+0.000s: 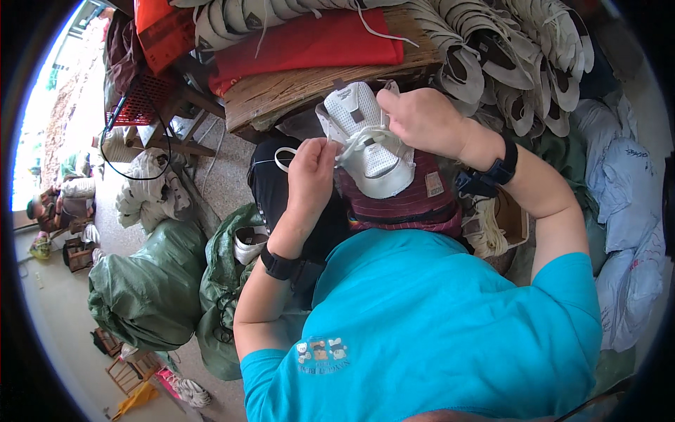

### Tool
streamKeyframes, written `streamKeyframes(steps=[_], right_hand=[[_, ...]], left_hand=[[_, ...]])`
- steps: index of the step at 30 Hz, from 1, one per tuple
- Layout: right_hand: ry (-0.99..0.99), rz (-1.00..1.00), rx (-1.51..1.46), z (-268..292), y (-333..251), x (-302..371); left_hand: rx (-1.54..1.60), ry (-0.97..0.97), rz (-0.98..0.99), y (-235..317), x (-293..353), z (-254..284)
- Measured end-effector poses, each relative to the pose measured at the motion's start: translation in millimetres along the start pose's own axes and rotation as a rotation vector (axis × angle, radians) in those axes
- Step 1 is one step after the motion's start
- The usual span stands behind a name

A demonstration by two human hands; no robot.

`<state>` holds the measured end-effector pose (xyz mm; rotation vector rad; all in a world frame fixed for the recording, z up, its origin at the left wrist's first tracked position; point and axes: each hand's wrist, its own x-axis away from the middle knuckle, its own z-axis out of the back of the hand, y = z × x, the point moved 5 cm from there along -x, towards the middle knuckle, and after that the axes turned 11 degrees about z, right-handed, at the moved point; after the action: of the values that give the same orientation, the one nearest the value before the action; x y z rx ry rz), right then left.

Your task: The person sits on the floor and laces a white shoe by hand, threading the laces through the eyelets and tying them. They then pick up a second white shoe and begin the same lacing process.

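A white shoe upper with a perforated tongue lies over my lap, its toe toward me and its tongue pointing away. White laces cross its middle. My left hand is closed in a pinch at the upper's left edge, and a white shoelace loops out beside its fingers. On the far right edge of the upper, my right hand is closed too, with thumb and finger pressed together by the eyelet flap. The exact spot under its fingertips is partly hidden. Beneath the upper is a dark red striped cloth.
Ahead stands a wooden bench with red material and a row of nested shoe uppers. More stacked uppers hang at the right. Green sacks sit at left, pale bags at right. A box of laces is by my right elbow.
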<state>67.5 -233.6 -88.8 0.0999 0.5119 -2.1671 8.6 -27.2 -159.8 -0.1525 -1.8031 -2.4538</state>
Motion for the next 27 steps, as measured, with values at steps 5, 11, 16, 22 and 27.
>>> streamKeyframes(steps=[5,11,16,22,27], right_hand=[[-0.251,-0.019,0.097,-8.5,-5.0,-12.9],[-0.208,0.231,0.216,23.6,-8.5,-25.5],[-0.345,0.221,0.082,20.1,9.5,-33.8],[-0.5,0.195,-0.08,19.9,24.0,-37.2],[-0.433,0.042,-0.298,21.9,37.3,-25.0]], left_hand=[[-0.182,-0.025,0.109,13.2,7.1,0.1],[-0.194,-0.035,0.158,6.4,-5.5,0.0],[-0.015,-0.168,0.241,-0.9,-16.7,-5.1],[-0.482,-0.108,-0.012,31.0,-25.1,-4.2],[-0.719,-0.081,-0.436,95.4,-29.1,14.2]])
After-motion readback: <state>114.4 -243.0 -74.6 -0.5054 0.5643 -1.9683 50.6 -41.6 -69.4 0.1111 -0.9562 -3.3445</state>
